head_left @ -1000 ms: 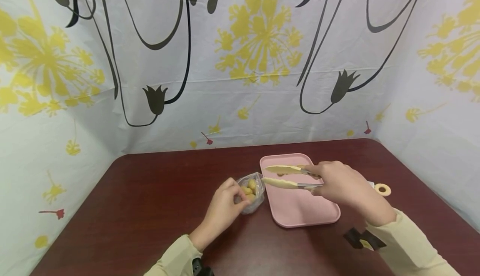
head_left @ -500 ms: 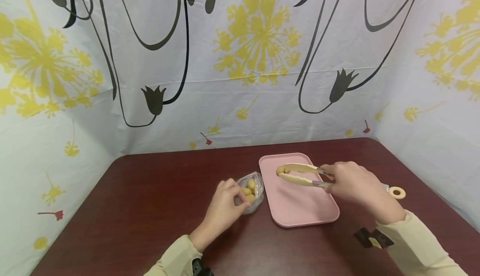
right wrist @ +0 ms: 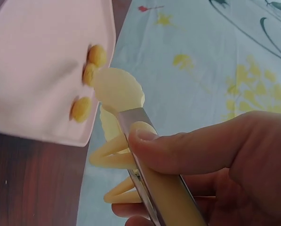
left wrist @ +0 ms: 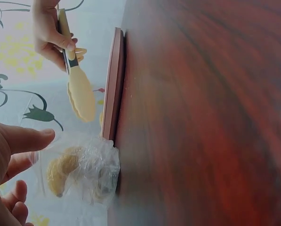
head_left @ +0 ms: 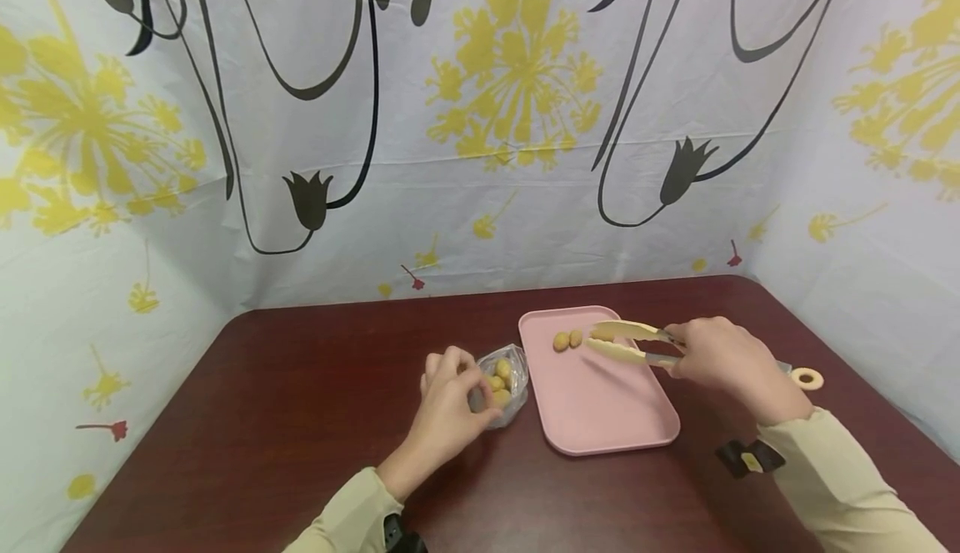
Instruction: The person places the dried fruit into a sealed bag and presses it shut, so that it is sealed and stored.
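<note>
My left hand [head_left: 442,403] pinches the rim of a clear plastic bag [head_left: 519,403] between thumb and finger, its other fingers loosely bent. Several yellowish round pieces [head_left: 503,369] lie in the bag, which stands against the left side of a pink tray [head_left: 600,419]. In my right hand [head_left: 723,361] are metal tongs with cream tips [head_left: 618,351], spread apart over the tray's back part. Three similar pieces [right wrist: 81,109] rest on the tray in the right wrist view, none of them gripped by the tongs [right wrist: 119,89].
To the right of the tray, a cream ring-shaped handle [head_left: 807,379] shows beside my right wrist, the rest of that object mostly hidden. A patterned cloth [head_left: 465,228] hangs behind the dark red table [head_left: 315,403] and at both sides.
The tongs have moved from the tray's left edge rightward over the tray, leaving two round pieces in plain view. My left hand has stayed at the bag, its outer fingers slightly more spread.
</note>
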Demonstrator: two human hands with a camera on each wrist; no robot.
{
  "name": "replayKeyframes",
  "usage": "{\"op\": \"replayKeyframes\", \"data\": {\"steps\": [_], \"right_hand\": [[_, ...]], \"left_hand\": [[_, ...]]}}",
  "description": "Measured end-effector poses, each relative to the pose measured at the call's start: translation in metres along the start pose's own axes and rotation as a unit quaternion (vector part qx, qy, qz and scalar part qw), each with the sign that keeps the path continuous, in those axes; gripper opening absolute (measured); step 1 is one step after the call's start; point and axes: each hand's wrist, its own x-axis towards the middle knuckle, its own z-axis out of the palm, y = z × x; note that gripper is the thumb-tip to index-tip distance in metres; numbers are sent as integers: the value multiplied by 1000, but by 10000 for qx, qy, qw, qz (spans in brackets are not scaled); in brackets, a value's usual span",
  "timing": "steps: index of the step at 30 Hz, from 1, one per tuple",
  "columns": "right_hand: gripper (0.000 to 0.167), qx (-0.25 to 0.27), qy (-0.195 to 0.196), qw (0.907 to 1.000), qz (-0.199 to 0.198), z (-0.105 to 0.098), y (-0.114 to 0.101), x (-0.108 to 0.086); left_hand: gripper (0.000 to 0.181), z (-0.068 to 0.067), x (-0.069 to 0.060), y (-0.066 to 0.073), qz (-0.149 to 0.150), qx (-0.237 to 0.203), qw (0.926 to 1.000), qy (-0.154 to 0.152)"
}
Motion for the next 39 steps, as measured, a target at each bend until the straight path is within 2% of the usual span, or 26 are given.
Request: {"op": "replayKeyframes", "data": {"steps": [3, 6, 10, 14, 17, 20, 23, 28, 35, 39], "right_hand": [[43, 4, 7, 10000, 62, 1, 5, 3], [40, 52, -5, 10000, 73, 2, 8, 5], [37, 91, -33, 9999, 98, 4, 10, 8], [34, 82, -20, 9999, 105, 5, 11, 12], [33, 113, -104, 9997, 173, 5, 11, 15], [36, 110, -215, 9994, 257, 6, 11, 17], [40, 63, -258, 9993, 277, 7, 11, 19], [41, 86, -353, 9987, 345, 9, 13, 20], [19, 89, -430, 9981, 425, 12, 12, 19], [15, 73, -396, 9983, 410, 13, 11, 17]], "left_hand": [[36, 0, 1, 0, -106, -43, 9999, -42], [47, -1, 2, -1, -167, -57, 9996, -233], [77, -3, 4, -3, -177, -24, 9970, -755], [110, -3, 6, -6, -194, 59, 9909, -1333], [121, -2, 8, -7, -213, 74, 9869, -1596], [122, -2, 9, -7, -315, -15, 9854, -1675], [117, -2, 11, -7, -398, -70, 9858, -1630], [108, -2, 13, -8, -400, -81, 9858, -1626], [98, 0, 12, -9, -563, -274, 9836, -1689], [95, 1, 12, -10, -609, -358, 9842, -1623]]}}
